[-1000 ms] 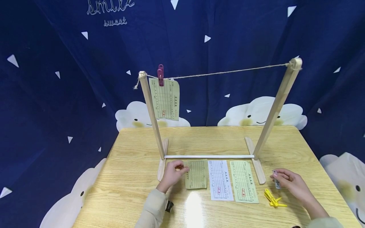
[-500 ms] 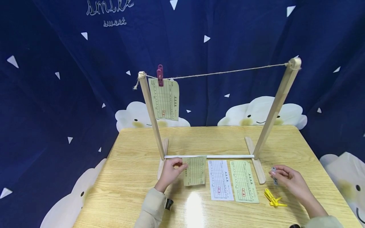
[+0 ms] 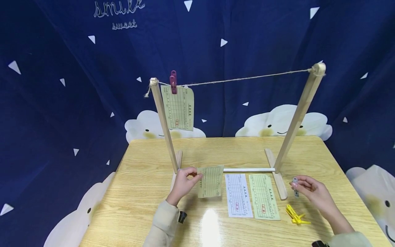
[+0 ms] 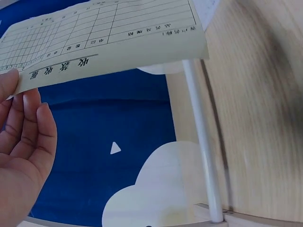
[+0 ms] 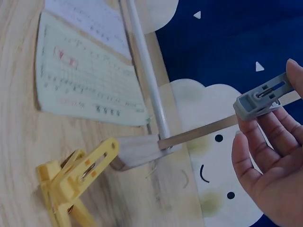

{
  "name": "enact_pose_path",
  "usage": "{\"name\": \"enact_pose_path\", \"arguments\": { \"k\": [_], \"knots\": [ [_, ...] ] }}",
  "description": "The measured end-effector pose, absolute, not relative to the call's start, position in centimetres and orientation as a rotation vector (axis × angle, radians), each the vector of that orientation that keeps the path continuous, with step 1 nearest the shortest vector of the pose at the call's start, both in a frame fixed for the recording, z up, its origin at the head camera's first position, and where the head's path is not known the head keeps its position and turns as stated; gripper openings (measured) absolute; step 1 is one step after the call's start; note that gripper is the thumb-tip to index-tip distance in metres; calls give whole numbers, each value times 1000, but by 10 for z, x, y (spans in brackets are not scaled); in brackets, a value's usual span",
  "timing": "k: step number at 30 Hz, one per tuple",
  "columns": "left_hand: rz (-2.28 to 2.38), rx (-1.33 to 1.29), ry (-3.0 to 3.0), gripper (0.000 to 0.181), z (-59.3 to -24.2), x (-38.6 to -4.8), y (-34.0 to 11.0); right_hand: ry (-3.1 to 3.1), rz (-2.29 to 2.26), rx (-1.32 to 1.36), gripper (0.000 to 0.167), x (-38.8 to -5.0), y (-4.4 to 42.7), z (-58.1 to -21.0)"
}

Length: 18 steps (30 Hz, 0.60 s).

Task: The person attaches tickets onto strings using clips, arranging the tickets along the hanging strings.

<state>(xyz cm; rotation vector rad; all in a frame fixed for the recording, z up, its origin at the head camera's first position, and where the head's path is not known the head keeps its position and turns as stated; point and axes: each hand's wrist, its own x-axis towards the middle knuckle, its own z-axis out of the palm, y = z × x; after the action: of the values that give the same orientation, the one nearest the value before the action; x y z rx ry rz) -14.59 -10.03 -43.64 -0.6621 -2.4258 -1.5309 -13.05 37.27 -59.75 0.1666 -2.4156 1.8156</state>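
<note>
My left hand (image 3: 184,184) pinches a pale yellow-green receipt (image 3: 210,181) by its left edge, between thumb and fingers. In the left wrist view the printed receipt (image 4: 109,35) is lifted off the table and slightly curved. My right hand (image 3: 314,192) holds a grey clothespin (image 5: 260,98) at one end, above the table's right side. Just below that hand lie yellow clothespins (image 3: 296,215). Flat on the table between the hands are a white receipt (image 3: 238,195) and a green receipt (image 3: 264,197).
A wooden stand with a left post (image 3: 163,123), right post (image 3: 299,116) and white bottom bar (image 3: 247,169) carries a string (image 3: 234,79). From its left end a receipt (image 3: 179,109) hangs under a dark red clothespin (image 3: 174,82). A blue curtain (image 3: 216,41) covers the back.
The receipt in my left hand has risen from the table, moving up and slightly away. My right hand has lifted the grey clothespin a little. The other receipts stay put.
</note>
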Motion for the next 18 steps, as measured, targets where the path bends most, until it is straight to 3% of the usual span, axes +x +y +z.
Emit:
{"name": "enact_pose_path", "arguments": {
  "k": [12,18],
  "knots": [
    [-1499,-660,-2386,9,-424,-146,-101,-2440,1714,159,18,-103,307,-479],
    [-1507,-682,-2366,10,-418,-147,-100,-2366,1741,143,24,-101,293,-460]
  ]
}}
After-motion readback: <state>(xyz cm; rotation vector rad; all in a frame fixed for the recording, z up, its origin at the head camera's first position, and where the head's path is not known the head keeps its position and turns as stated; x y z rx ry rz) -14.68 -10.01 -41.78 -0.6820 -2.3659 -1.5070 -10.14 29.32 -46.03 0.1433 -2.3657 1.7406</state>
